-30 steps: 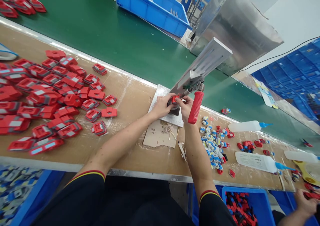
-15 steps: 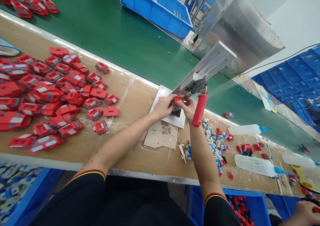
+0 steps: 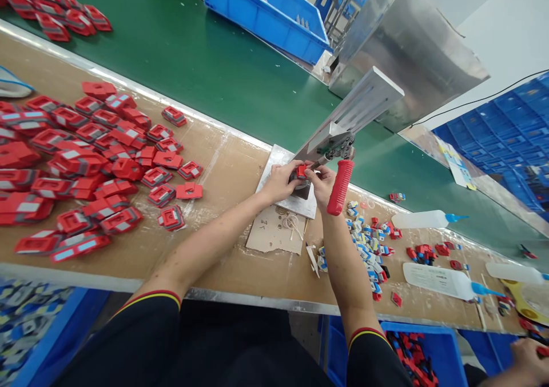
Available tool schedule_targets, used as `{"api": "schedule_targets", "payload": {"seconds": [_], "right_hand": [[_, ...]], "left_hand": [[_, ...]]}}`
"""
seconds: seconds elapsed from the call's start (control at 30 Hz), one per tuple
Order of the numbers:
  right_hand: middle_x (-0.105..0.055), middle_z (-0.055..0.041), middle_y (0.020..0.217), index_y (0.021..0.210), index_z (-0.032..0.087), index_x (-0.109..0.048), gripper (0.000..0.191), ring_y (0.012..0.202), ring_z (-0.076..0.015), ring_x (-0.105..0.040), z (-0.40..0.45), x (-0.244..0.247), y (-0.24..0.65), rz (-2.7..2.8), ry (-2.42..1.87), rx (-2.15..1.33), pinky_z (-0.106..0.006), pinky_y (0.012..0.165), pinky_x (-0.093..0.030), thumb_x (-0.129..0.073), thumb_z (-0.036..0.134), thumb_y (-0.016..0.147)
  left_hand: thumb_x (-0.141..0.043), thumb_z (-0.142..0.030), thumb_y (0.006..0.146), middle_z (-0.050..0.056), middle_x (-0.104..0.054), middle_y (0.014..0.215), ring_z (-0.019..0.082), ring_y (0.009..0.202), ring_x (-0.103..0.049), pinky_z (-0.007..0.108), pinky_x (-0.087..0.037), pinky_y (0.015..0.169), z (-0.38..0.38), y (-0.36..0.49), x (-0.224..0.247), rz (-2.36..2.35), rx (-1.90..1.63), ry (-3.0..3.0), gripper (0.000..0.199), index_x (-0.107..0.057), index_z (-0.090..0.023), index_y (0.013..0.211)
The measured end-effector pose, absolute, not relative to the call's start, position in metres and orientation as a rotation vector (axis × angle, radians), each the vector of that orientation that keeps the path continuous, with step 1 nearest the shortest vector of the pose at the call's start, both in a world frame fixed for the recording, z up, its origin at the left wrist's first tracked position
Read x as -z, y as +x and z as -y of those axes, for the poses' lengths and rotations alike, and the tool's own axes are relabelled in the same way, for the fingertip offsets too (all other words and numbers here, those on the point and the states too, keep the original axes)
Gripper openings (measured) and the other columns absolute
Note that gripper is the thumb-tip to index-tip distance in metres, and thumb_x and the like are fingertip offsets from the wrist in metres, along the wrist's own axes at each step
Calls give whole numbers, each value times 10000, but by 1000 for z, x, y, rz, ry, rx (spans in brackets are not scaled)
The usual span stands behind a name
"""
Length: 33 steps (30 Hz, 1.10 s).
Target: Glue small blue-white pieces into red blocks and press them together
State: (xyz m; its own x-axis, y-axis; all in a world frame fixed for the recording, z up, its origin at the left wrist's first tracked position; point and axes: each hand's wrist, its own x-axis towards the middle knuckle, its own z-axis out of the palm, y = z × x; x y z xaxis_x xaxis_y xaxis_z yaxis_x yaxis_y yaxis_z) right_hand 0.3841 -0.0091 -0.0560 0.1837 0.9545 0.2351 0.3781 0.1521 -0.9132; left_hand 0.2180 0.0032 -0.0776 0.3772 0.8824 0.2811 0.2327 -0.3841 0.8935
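A small red plastic part (image 3: 301, 171) sits at the metal press fixture (image 3: 309, 206), under the toggle clamp (image 3: 338, 141). My left hand (image 3: 280, 182) grips it from the left, thumb and fingers closed about its side. From the right, my right hand (image 3: 322, 182) pinches the same part with thumb and forefinger. Just beside my right wrist hangs the clamp's red handle (image 3: 341, 187), which the hand does not hold. The underside of the part is hidden by the fingers and the fixture.
Red-and-grey plastic parts (image 3: 77, 158) are heaped on the left of the bench. Small blue-and-white pieces (image 3: 369, 244) and squeeze bottles (image 3: 437, 281) lie on the right. A green conveyor belt (image 3: 193, 61) runs behind. At lower right, a co-worker's hand (image 3: 529, 358) shows.
Both hands stay at the fixture with the red part, which shows a little more between the fingers. On the belt, the red parts at upper left have shifted slightly to the right.
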Motion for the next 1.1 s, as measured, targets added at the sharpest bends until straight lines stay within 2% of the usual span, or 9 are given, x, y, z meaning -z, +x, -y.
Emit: {"api": "schedule_targets", "payload": {"seconds": [0.2, 0.3, 0.43, 0.57, 0.9, 1.1], "right_hand": [[-822, -71, 1062, 970, 272, -756, 453, 1038, -277, -750, 10, 48, 389, 1471, -1374, -804, -466, 943, -591, -819, 666, 758], [-807, -77, 1116, 1016, 264, -741, 496, 1016, -271, -747, 11, 47, 386, 1415, -1420, -802, -461, 926, -596, -860, 638, 714], [-794, -55, 1021, 854, 251, -664, 509, 884, -242, -743, 9, 52, 380, 1273, -1446, -745, -432, 861, -614, -899, 644, 631], [-798, -53, 952, 741, 260, -592, 504, 908, -251, -756, 7, 57, 382, 1263, -1437, -728, -422, 844, -619, -867, 674, 660], [-813, -68, 1056, 951, 276, -740, 446, 1067, -291, -754, 13, 49, 399, 1458, -1365, -835, -470, 936, -600, -824, 667, 754], [-797, -56, 1026, 948, 248, -715, 504, 929, -254, -750, 17, 47, 403, 1411, -1438, -789, -433, 871, -612, -883, 649, 693]], "left_hand": [[-637, -164, 918, 66, -784, 1294, 302, 1269, -704, 516, -425, 1173, -3, 217, 77, -970, -1009, 1851, 480, -588, -248, 1388], [-634, -167, 924, 62, -781, 1310, 296, 1266, -707, 510, -418, 1176, -3, 217, 77, -960, -1013, 1838, 482, -583, -258, 1394], [-645, -181, 930, 60, -776, 1324, 286, 1262, -708, 486, -428, 1169, -3, 218, 76, -980, -1014, 1847, 456, -586, -257, 1375], [-642, -183, 932, 56, -773, 1324, 284, 1260, -706, 489, -424, 1177, -3, 217, 76, -978, -1004, 1849, 441, -585, -263, 1361], [-653, -168, 922, 72, -785, 1287, 299, 1260, -707, 519, -424, 1171, -3, 217, 75, -981, -1002, 1850, 456, -585, -247, 1366], [-664, -171, 923, 72, -774, 1320, 299, 1261, -709, 512, -422, 1183, -3, 218, 77, -983, -1014, 1843, 455, -596, -255, 1365]]}}
